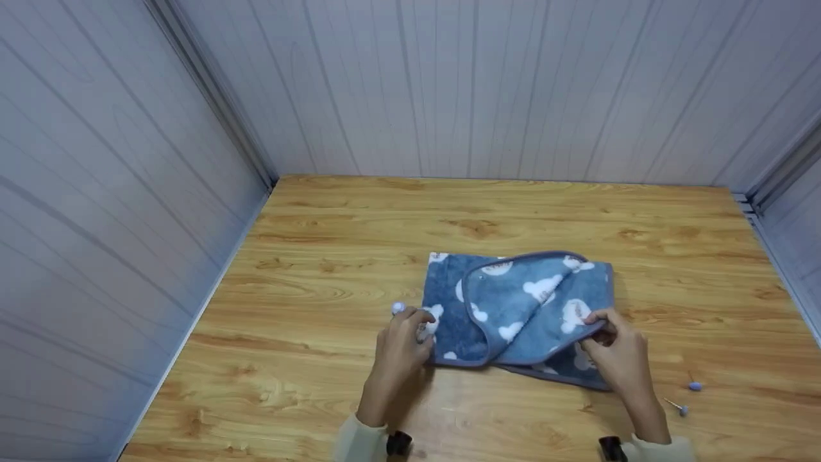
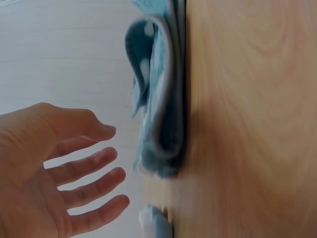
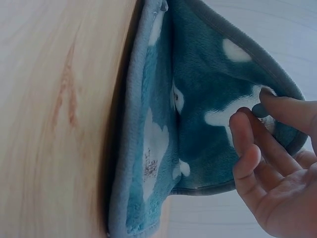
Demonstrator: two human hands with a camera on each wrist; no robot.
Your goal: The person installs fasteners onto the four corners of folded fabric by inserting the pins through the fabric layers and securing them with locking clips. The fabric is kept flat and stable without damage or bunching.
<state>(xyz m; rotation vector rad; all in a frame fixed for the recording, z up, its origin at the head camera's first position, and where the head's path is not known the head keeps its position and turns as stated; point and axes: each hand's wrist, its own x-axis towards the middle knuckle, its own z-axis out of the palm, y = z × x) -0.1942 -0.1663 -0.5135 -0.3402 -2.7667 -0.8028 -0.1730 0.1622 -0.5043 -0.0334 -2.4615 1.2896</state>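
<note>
A blue fleece blanket (image 1: pixel 532 289) with white bear and cloud shapes and a grey-blue bound edge lies folded on the table. Its top layer is turned back in loose flaps. My right hand (image 1: pixel 619 353) pinches the lifted edge at the near right; the right wrist view shows the raised flap (image 3: pixel 213 99) beside thumb and fingers. A small rounded blue bit (image 3: pixel 259 110) shows between those fingertips; I cannot tell if it is cloth. By the blanket's left end, my left hand (image 1: pixel 403 340) has relaxed, spread fingers, apart from the folded edge (image 2: pixel 163 99) in the left wrist view.
A small pale, round-topped object (image 1: pixel 398 308) stands just beyond the left hand. To the right lie two small blue-headed pins or screws, one farther (image 1: pixel 694 385) and one nearer (image 1: pixel 682 410). Pale panel walls (image 1: pixel 449 90) enclose the wooden table (image 1: pixel 308 276) at the back and sides.
</note>
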